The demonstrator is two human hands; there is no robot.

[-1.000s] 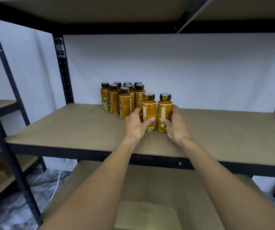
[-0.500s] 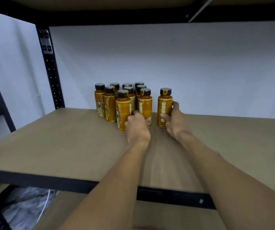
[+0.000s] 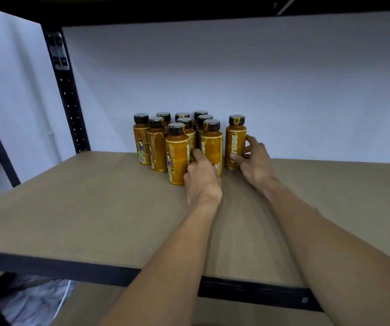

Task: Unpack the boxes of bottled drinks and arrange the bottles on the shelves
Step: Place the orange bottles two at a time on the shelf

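Left hand and right hand have slid their gripped bottles deeper over the tan shelf toward the wall

Shelf: tan board, 10 orange bottles upright near the back.
Left hand: thumb and finger round middle bottle.
Right hand: gripping rightmost bottle, slightly apart.

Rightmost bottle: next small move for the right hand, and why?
Probably slide the rightmost bottle left along the shelf until it meets the neighbouring bottle. The right hand grips it low on the body. It stands upright, and a clear gap separates it from the neighbouring bottle, which the left hand holds at the edge of the packed group.
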